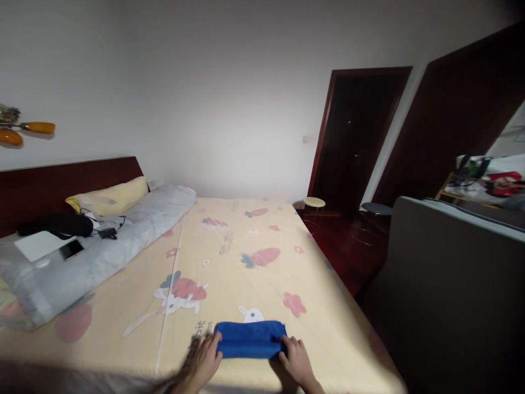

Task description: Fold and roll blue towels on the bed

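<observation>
My left hand [206, 354] lies at the near edge of the bed [229, 257], palm down, its fingers [214, 343] spread and pressed against the left end of a folded blue cloth [251, 339]. My right hand [297, 358] mirrors it on the other side, palm down, with its fingers [287, 343] curled lightly over the cloth's right end. Both forearms come up from the bottom of the view and angle inward, so the cloth sits squeezed between my two hands. I hold it at both ends, flat on the sheet rather than lifted.

The cloth is a compact, thick rectangle, lying crosswise near the foot of the bed, just below a printed white rabbit [251, 314]. The sheet is pale yellow with cartoon rabbits and strawberries. Some dark printed letters [200, 330] run beside my left hand, but they are partly covered and too blurred for me to read.

Further up the bed lies a grey rolled quilt [123, 241], with a yellow pillow [109, 198] behind it. A phone [71, 249] and a black bag [57, 224] rest on the quilt.
</observation>
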The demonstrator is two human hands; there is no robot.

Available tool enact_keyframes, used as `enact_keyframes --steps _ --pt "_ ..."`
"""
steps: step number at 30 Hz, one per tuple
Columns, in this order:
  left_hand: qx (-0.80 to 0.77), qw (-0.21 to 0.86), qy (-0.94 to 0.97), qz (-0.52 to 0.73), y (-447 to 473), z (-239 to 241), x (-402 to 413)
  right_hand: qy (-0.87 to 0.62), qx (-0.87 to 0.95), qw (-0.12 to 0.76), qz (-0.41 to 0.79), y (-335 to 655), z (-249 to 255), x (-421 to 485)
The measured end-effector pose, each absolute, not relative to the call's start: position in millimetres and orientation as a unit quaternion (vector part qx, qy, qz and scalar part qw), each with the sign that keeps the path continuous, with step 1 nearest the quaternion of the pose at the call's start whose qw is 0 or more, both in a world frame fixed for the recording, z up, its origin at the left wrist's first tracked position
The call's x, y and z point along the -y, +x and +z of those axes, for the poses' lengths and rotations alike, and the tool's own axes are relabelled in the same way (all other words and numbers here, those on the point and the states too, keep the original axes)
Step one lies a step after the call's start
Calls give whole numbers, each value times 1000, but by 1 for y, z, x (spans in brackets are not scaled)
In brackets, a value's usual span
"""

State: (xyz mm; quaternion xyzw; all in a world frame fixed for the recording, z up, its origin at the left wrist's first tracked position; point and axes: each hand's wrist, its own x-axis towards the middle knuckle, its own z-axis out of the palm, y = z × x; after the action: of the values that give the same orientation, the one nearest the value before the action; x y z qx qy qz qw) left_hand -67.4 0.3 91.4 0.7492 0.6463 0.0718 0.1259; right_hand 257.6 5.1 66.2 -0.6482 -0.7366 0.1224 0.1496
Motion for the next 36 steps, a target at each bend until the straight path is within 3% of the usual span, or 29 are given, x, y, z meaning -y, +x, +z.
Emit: enact_keyframes --steps 5,11,20,30,36 --pt "-685 136 714 48 -64 87 -9 -686 702 154 111 258 59 -6" --pt "-687 45 724 32 -40 62 -9 -697 682 219 17 236 51 -5" --pt "-598 182 781 27 28 42 2 -604 757 226 102 170 43 8" --pt "-660 64 747 45 -67 38 4 -656 735 160 66 265 34 11" --pt "-670 18 740 55 -61 37 0 -658 730 175 55 259 42 6"
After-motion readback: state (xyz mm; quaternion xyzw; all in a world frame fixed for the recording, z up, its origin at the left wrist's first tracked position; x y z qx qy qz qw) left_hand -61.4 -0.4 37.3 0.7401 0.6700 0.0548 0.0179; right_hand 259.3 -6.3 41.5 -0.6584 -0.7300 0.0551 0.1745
